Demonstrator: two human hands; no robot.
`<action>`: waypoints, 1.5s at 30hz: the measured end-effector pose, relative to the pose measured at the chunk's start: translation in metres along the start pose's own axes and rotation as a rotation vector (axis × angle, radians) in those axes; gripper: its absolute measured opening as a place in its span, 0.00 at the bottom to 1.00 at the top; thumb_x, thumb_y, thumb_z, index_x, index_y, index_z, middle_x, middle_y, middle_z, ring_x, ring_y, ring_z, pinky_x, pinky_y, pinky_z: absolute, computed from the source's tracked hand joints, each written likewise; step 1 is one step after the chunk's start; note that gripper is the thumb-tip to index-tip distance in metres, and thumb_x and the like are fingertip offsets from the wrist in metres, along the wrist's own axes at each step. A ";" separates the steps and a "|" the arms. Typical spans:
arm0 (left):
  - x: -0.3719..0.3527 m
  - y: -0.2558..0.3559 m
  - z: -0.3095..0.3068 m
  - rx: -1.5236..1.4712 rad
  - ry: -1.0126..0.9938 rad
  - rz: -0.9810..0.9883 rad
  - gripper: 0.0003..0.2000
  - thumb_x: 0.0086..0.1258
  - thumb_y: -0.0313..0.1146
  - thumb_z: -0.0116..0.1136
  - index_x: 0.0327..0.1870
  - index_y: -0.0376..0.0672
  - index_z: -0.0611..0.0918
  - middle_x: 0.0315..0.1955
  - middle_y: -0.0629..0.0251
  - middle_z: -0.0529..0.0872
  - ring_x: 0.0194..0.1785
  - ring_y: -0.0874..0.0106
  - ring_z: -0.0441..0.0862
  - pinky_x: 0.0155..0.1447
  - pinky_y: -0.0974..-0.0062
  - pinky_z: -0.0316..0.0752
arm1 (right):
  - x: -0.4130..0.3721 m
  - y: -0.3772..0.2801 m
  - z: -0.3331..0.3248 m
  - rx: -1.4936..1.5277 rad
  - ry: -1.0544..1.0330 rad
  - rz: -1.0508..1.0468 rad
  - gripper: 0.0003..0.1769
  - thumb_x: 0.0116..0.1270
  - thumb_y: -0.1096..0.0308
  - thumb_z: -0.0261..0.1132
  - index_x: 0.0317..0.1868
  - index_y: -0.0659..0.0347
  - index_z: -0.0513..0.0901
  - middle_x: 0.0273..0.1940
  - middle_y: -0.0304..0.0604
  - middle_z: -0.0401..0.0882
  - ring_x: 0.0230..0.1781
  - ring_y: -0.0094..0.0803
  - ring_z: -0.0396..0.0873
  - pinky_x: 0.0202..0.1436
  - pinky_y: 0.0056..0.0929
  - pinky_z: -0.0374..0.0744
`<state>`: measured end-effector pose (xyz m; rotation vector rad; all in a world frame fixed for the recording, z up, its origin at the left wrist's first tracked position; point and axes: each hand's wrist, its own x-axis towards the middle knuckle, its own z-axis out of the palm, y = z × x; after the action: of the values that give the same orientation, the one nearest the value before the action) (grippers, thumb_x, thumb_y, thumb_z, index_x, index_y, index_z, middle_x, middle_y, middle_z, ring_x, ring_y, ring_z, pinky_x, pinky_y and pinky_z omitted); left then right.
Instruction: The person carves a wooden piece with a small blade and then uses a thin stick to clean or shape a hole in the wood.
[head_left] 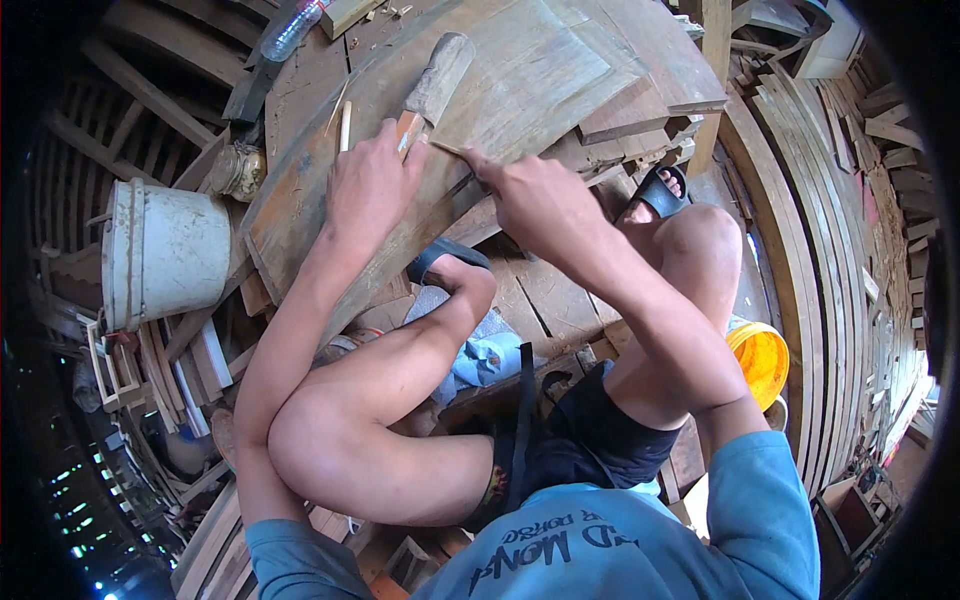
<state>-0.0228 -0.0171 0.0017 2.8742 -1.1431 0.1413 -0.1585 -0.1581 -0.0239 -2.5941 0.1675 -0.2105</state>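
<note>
My left hand point(368, 180) is closed around a small reddish-brown wooden piece point(408, 130) on the wooden work board point(500, 100). A rounded grey-brown wooden block point(441, 78) lies just beyond it, touching or overlapping its far end. My right hand point(535, 190) is closed on a thin stick-like tool point(448, 149), its tip close to the fingers of my left hand. A pale wooden rod point(346, 126) lies on the board to the left of my left hand.
A white bucket point(170, 250) and a glass jar point(238, 172) stand at the left. A plastic bottle point(292, 32) lies at the top. An orange-lined bucket point(760, 365) is beside my right knee. Long planks point(800, 260) are stacked at the right.
</note>
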 end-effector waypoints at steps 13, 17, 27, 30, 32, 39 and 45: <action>0.001 -0.001 0.000 -0.031 -0.020 -0.015 0.18 0.73 0.45 0.53 0.40 0.35 0.78 0.28 0.41 0.85 0.36 0.45 0.85 0.42 0.50 0.80 | 0.005 0.002 -0.004 0.003 0.122 -0.012 0.36 0.58 0.77 0.55 0.71 0.57 0.69 0.28 0.56 0.82 0.29 0.51 0.84 0.32 0.47 0.82; 0.000 -0.001 0.000 -0.029 -0.020 -0.017 0.18 0.73 0.45 0.54 0.40 0.35 0.78 0.28 0.42 0.85 0.35 0.45 0.85 0.42 0.50 0.80 | 0.004 -0.001 -0.003 -0.020 0.073 -0.001 0.36 0.57 0.77 0.55 0.71 0.57 0.69 0.26 0.55 0.81 0.28 0.51 0.83 0.31 0.46 0.81; 0.000 -0.002 0.001 -0.017 0.022 -0.010 0.18 0.73 0.46 0.54 0.41 0.35 0.79 0.28 0.42 0.85 0.36 0.45 0.86 0.42 0.50 0.80 | 0.001 0.003 -0.004 -0.045 0.067 -0.007 0.35 0.56 0.77 0.56 0.69 0.58 0.72 0.25 0.55 0.81 0.27 0.50 0.83 0.29 0.46 0.81; -0.001 -0.004 0.003 -0.032 0.024 0.010 0.18 0.73 0.46 0.54 0.41 0.35 0.79 0.28 0.42 0.85 0.36 0.45 0.86 0.42 0.50 0.80 | 0.003 -0.001 -0.009 -0.047 0.146 0.015 0.35 0.56 0.77 0.56 0.69 0.57 0.72 0.25 0.55 0.81 0.27 0.51 0.83 0.29 0.46 0.81; -0.001 -0.005 0.001 -0.025 0.019 0.011 0.18 0.73 0.46 0.54 0.42 0.35 0.79 0.28 0.42 0.85 0.36 0.45 0.86 0.42 0.50 0.80 | 0.004 -0.001 -0.015 0.041 0.291 -0.055 0.35 0.57 0.77 0.56 0.69 0.57 0.72 0.26 0.55 0.82 0.27 0.51 0.84 0.30 0.45 0.82; 0.000 -0.003 0.002 -0.023 0.009 -0.006 0.18 0.73 0.46 0.54 0.42 0.35 0.78 0.28 0.42 0.85 0.36 0.45 0.85 0.43 0.50 0.80 | 0.001 0.003 -0.010 -0.077 -0.026 0.049 0.35 0.57 0.76 0.57 0.69 0.55 0.72 0.28 0.57 0.83 0.29 0.52 0.84 0.31 0.45 0.82; -0.001 -0.001 -0.001 -0.022 -0.007 -0.020 0.19 0.73 0.46 0.54 0.41 0.35 0.78 0.28 0.41 0.85 0.36 0.44 0.85 0.43 0.49 0.79 | 0.004 -0.001 0.003 0.019 0.111 0.001 0.35 0.57 0.76 0.56 0.69 0.54 0.72 0.26 0.56 0.82 0.27 0.52 0.83 0.30 0.47 0.82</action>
<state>-0.0226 -0.0155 0.0029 2.8680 -1.1101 0.1174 -0.1541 -0.1568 -0.0255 -2.5647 0.2051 -0.3549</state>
